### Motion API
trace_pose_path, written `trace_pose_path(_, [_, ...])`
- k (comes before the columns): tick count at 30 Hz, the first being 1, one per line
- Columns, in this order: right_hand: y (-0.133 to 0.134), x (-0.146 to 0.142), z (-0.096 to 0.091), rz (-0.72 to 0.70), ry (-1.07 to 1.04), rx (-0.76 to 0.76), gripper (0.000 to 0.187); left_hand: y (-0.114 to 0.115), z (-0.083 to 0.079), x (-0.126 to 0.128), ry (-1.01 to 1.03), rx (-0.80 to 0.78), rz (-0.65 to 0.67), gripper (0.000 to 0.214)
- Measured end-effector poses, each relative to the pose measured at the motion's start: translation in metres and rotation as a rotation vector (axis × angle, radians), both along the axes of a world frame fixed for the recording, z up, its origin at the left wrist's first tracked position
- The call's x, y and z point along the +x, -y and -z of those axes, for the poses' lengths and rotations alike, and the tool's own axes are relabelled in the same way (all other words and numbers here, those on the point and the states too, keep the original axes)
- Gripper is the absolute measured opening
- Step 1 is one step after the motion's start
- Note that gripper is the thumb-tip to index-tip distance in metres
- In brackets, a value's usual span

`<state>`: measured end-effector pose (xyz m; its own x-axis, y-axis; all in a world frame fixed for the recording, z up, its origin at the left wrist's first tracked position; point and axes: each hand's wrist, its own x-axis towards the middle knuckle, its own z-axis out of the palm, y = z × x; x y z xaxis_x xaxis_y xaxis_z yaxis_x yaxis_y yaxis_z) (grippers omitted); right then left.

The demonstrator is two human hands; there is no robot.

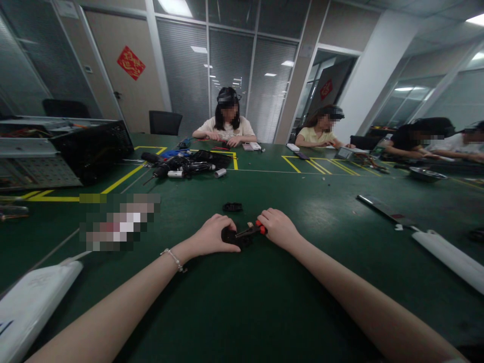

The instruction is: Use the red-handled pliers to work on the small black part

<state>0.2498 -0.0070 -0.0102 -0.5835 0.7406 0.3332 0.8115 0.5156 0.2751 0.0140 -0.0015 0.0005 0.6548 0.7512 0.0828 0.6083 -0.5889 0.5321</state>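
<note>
Just ahead of me, my left hand (217,234) is closed around a small black part (229,235), whose exact kind I cannot make out. My right hand (277,227) grips the red handles of a pair of pliers (247,232). The pliers' dark jaws point left and reach the black part; whether they clamp anything is too small to tell. A second small black piece (232,207) lies on the green table a little beyond both hands. Some dark material shows beneath the pliers, partly hidden by my fingers.
An opened computer case (83,154) stands at far left. A pile of black tools and cables (181,164) lies in front of it. White objects flank me at left (41,302) and right (446,254). Several people sit across the table, and a metal bowl (427,174) stands right.
</note>
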Motion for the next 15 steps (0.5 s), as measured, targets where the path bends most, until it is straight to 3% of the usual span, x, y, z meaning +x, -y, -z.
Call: trace_pose_path(15, [0.0007,-0.0008,-0.0015,-0.003,-0.008,-0.002,0.018,-0.0014,0.0003,-0.0015,0.014,-0.016,-0.022,0.044])
